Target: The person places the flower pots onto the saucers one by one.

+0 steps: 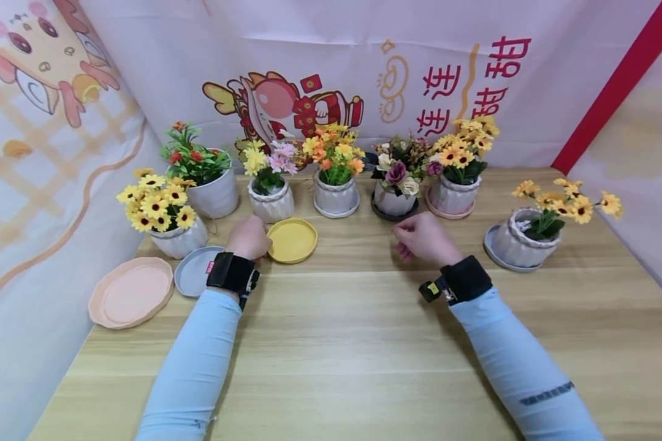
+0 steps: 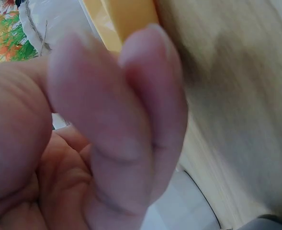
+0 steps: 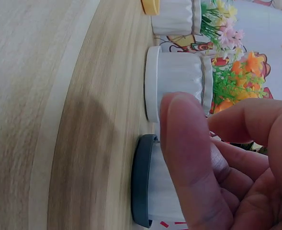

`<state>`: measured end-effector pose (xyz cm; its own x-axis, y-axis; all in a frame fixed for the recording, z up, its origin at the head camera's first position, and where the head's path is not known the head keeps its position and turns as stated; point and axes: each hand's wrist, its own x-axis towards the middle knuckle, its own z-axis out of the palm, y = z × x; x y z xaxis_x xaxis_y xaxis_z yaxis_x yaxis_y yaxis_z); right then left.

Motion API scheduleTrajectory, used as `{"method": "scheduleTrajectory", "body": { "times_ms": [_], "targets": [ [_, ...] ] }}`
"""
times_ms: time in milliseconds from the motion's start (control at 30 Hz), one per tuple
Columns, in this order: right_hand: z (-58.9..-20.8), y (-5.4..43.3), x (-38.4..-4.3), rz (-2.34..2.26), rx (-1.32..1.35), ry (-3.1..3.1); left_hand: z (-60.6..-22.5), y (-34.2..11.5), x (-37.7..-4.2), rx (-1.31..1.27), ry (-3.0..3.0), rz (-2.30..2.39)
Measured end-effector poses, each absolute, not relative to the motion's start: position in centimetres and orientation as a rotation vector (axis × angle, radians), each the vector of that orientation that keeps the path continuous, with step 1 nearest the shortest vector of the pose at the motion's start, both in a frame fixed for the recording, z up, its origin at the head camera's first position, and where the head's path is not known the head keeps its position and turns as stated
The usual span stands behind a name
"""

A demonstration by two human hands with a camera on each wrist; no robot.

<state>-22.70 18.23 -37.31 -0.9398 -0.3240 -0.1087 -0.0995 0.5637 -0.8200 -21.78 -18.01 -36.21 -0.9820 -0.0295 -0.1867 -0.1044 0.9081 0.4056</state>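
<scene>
My left hand (image 1: 248,237) is at the left rim of a yellow plant-pot saucer (image 1: 293,241), fingers curled in against it. In the left wrist view the saucer (image 2: 131,14) shows just beyond the fingertips, and the thumb's tip is hidden. Behind the saucer stands a white pot with yellow and pink flowers (image 1: 272,199). My right hand (image 1: 426,237) hovers low over the table with loosely curled fingers and holds nothing. Nearest to it is a white pot of purple and cream flowers (image 1: 394,199) on a dark saucer (image 3: 141,182).
A pink saucer (image 1: 118,294) and a blue-grey saucer (image 1: 190,275) lie at the left, the latter partly behind my left wrist. Several potted flowers line the table's back, including orange ones (image 1: 335,193). A yellow-flowered pot (image 1: 529,239) stands on a grey saucer at the right.
</scene>
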Motion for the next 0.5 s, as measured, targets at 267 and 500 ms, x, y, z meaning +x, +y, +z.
{"method": "scheduleTrajectory", "body": {
  "times_ms": [267,500],
  "targets": [
    [-37.1,18.6,-22.7,-1.322,-0.312,2.532,-36.0,-17.6,-21.8,-0.093,2.862,0.66],
    [-36.8,18.9,-22.6,-1.353,-0.325,2.506,-35.5,-16.1,-21.7,-0.087,2.817,0.764]
  ]
}}
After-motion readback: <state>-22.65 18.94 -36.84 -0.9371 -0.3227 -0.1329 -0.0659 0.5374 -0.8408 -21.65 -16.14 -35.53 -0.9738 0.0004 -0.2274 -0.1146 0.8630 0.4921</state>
